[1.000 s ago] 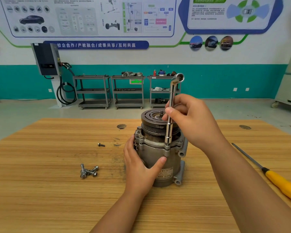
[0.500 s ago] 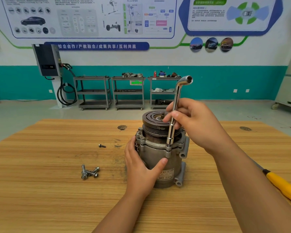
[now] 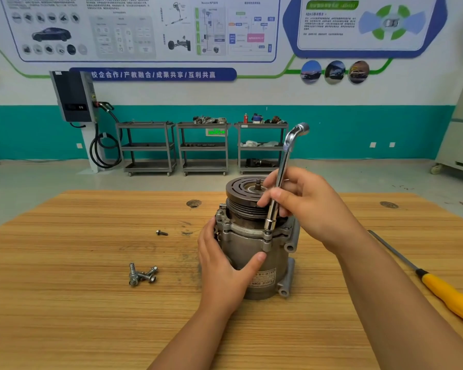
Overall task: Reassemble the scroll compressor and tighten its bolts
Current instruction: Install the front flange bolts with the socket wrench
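Behind your bench (image 3: 64, 303) runs a teal-banded workshop wall with posters, three metal carts (image 3: 203, 148) and a wall charger (image 3: 72, 96); only the head view is given, so everything below comes from it.

Your left hand (image 3: 225, 265) wraps the near-left side of the scroll compressor (image 3: 254, 252), which stands upright on the wood with its grooved pulley (image 3: 245, 193) on top. The thumb presses across the front of the housing just above the label, and the other fingers curl around the far side, out of sight. Your right hand (image 3: 305, 206) is closed around the shaft of the L-shaped socket wrench (image 3: 277, 188), thumb and fingertips pinching it about midway. Below those fingers the socket end sits on a flange bolt (image 3: 267, 233) at the front of the housing; above them the bent end leans up and to the right.

Left of your left hand lie three loose bolts (image 3: 142, 275) in a heap, and one small screw (image 3: 162, 232) farther back. A yellow-handled screwdriver (image 3: 439, 289) lies to the right of your right forearm, well apart.

The wrench looks tilted off the bolt's axis, so as I judge it the socket could ride up and slip off the head, rounding it or knocking your knuckles into the pulley. A bolt started crooked could also cross-thread. With bolts yet to fit, tightening this one hard may seat the flange unevenly. If your left grip slackens, the housing may turn on the wood.
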Action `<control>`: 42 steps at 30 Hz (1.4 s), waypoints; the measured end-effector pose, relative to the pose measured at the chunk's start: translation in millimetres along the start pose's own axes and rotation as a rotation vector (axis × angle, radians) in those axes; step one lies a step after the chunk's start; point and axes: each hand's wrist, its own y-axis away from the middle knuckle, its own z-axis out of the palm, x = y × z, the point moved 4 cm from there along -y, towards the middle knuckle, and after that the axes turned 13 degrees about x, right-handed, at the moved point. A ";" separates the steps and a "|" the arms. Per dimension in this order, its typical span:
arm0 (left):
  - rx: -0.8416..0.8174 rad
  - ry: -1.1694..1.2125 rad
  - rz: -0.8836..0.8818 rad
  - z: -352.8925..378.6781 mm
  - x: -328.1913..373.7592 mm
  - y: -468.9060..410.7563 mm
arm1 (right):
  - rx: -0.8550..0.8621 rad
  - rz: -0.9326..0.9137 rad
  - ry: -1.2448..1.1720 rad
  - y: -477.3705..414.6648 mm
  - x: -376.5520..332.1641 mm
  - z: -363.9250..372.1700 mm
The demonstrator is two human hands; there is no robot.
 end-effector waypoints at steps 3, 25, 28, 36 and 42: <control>0.002 -0.010 0.005 0.5 -0.2 -0.6 | 0.102 -0.028 0.038 -0.1 -1.1 4.7; -0.004 -0.010 -0.001 -0.3 1.6 -0.9 | 0.067 -0.015 0.000 -1.3 -2.1 6.8; -0.001 -0.007 0.000 -0.3 1.7 -1.1 | 0.099 -0.006 -0.036 -0.7 -0.8 6.1; -0.007 -0.011 -0.015 -0.1 1.2 -0.9 | 0.170 -0.040 0.009 1.0 -1.7 5.5; -0.010 -0.027 -0.018 -0.5 2.6 -0.6 | 0.150 -0.025 -0.002 1.2 -5.5 4.9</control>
